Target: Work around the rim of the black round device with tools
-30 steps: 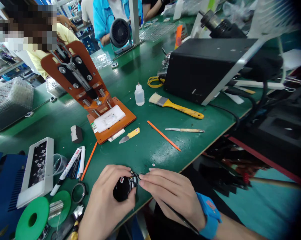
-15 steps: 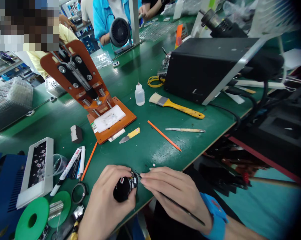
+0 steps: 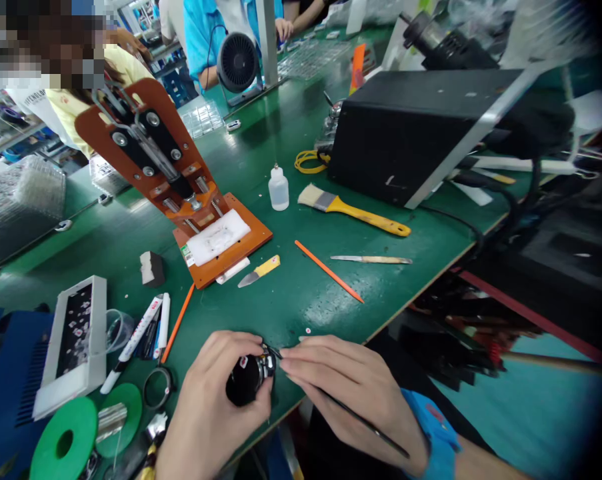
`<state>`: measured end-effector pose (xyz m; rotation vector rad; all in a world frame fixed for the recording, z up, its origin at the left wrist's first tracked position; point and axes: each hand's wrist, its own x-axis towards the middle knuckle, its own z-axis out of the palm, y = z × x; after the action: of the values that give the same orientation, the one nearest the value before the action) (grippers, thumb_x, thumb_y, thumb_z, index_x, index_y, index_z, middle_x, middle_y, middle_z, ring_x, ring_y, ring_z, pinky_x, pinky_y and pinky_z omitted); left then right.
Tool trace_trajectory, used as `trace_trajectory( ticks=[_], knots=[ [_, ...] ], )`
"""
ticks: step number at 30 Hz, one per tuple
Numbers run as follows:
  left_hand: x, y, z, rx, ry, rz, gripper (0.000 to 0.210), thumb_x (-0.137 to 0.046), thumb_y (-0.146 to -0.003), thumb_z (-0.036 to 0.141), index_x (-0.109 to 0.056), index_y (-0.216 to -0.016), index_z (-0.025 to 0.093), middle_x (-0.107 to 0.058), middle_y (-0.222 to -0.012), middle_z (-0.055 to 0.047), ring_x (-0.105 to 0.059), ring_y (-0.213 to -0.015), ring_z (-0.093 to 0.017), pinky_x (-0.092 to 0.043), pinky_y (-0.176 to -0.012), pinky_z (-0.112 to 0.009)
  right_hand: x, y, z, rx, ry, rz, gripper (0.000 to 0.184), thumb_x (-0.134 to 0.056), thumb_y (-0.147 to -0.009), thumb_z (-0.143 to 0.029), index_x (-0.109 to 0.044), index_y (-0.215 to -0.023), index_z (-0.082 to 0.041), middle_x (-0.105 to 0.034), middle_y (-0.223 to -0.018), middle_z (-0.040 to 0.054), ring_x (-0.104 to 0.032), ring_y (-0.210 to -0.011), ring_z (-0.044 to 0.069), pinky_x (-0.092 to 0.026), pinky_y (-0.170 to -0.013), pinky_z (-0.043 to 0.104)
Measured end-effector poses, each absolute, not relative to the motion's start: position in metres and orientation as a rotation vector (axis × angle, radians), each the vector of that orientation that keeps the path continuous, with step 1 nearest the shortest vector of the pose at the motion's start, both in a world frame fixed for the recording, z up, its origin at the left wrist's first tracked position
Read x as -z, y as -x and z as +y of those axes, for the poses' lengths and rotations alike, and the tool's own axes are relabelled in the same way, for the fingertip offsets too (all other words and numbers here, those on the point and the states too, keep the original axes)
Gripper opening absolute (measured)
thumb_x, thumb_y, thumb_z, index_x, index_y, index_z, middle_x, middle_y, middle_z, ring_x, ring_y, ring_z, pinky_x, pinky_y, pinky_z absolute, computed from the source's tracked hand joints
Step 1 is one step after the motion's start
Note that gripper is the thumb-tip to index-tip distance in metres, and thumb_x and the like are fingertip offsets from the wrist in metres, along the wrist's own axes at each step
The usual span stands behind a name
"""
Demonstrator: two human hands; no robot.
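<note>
My left hand (image 3: 225,393) is closed around a small black round housing (image 3: 243,383), which looks like a watch case. Its rim shows metallic and electronic parts, and a small white-and-red sticker is on it. In my right hand (image 3: 348,393), pinched like a pen, is a slim dark tool (image 3: 368,423) that looks like tweezers. The tool's tip meets the upper right edge of the housing. Fingers hide part of both things. A tiny white round sticker (image 3: 308,331) lies on the table just above my right fingers.
An orange toggle press (image 3: 223,247) stands ahead, near a small bottle (image 3: 279,190), brush (image 3: 355,213), putty knife (image 3: 259,271) and orange stick (image 3: 328,271). Left are a parts box (image 3: 101,320), markers (image 3: 133,340) and green spool (image 3: 63,440). A black machine (image 3: 405,133) stands right. People sit beyond.
Both hands keep nearly the same pose, with the tool tip still at the housing's edge. The view has shifted slightly. In the background, a co-worker's hand has moved into sight.
</note>
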<state>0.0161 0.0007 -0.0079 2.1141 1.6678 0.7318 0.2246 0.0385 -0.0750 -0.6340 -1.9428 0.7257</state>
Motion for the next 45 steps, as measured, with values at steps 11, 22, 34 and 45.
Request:
trace_trajectory(
  ticks=[11, 22, 34, 45],
  knots=[
    [0.0086, -0.0156, -0.0005, -0.729, -2.107, 1.673, 0.024, -0.064, -0.085, 0.01, -0.063, -0.103, 0.026, -0.075, -0.107, -0.002, -0.071, -0.1, -0.019, -0.059, -0.086, -0.032, 0.0748, -0.2237, 0.038, -0.671, 0.646, -1.955, 0.025, -0.06, -0.102, -0.007, -0.072, -0.12, -0.019, -0.078, -0.113, 0.003, -0.074, -0.101, 0.019, -0.064, -0.099, 0.034],
    [0.0096, -0.0157, 0.0007, -0.718, -2.123, 1.685, 0.024, -0.063, -0.085, 0.01, -0.063, -0.104, 0.026, -0.075, -0.107, -0.003, -0.071, -0.1, -0.021, -0.059, -0.085, -0.035, 0.0733, -0.2239, 0.0421, -0.551, 0.611, -2.017, 0.032, -0.051, -0.1, -0.003, -0.073, -0.119, -0.017, -0.079, -0.115, 0.0064, -0.076, -0.1, 0.023, -0.068, -0.092, 0.038],
    [0.0079, -0.0149, 0.0005, -0.714, -2.149, 1.663, 0.026, -0.062, -0.085, 0.009, -0.062, -0.105, 0.025, -0.074, -0.108, -0.003, -0.071, -0.101, -0.02, -0.059, -0.086, -0.033, 0.0677, -0.2248, 0.0415, -0.793, 0.62, -1.909, 0.024, -0.062, -0.102, -0.006, -0.072, -0.119, -0.019, -0.078, -0.113, 0.0045, -0.073, -0.101, 0.02, -0.063, -0.098, 0.037],
    [0.0078, -0.0116, 0.0014, -0.706, -2.189, 1.66, 0.023, -0.063, -0.086, 0.011, -0.063, -0.104, 0.026, -0.075, -0.106, -0.004, -0.074, -0.099, -0.022, -0.062, -0.084, -0.036, 0.0692, -0.2243, 0.042, -0.714, 0.593, -1.939, 0.022, -0.058, -0.105, -0.009, -0.07, -0.12, -0.019, -0.078, -0.114, 0.0054, -0.074, -0.098, 0.021, -0.064, -0.097, 0.039]
  ],
)
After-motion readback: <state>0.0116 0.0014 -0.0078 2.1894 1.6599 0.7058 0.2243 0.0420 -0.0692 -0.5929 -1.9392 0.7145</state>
